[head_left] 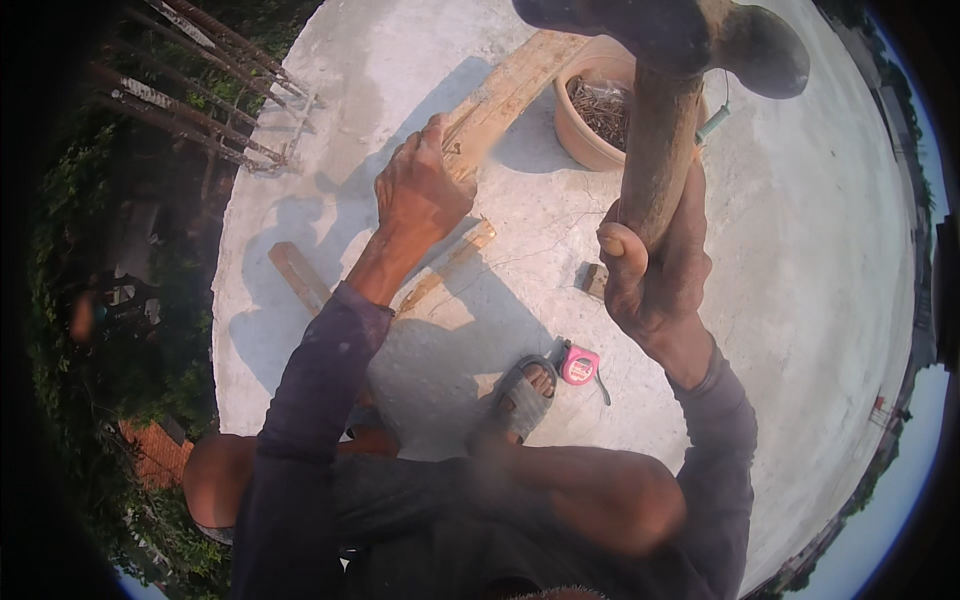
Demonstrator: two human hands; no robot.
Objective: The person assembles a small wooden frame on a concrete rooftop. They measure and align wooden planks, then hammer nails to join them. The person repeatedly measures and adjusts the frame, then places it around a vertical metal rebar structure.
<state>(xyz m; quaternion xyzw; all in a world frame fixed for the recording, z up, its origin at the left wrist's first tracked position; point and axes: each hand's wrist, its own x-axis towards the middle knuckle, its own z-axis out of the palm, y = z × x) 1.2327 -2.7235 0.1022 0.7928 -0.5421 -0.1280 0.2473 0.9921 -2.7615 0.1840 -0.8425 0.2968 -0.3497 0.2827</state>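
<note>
Right hand [655,270] is up high, fist wrapped tight round the wooden handle of a hammer [665,100], its dark head raised close to the camera at the top of the view. Down on the concrete slab [800,300], the left hand [420,190] presses on the near end of a long pale plank [500,95], fingers curled down with the tips pinched together at the wood; whether they grip a nail is too small to tell. The plank runs away toward the upper right, ending just beside a tan bowl [590,125] heaped with dark nails. A shorter wood strip [450,265] lies under the left forearm, another offcut [298,275] sits further left, and a small block [592,278] rests near the right wrist. A sandalled foot [520,395] is planted below, a pink tape measure [580,365] right beside it. Rusty rebar [200,90] juts out at the slab's upper left edge.
</note>
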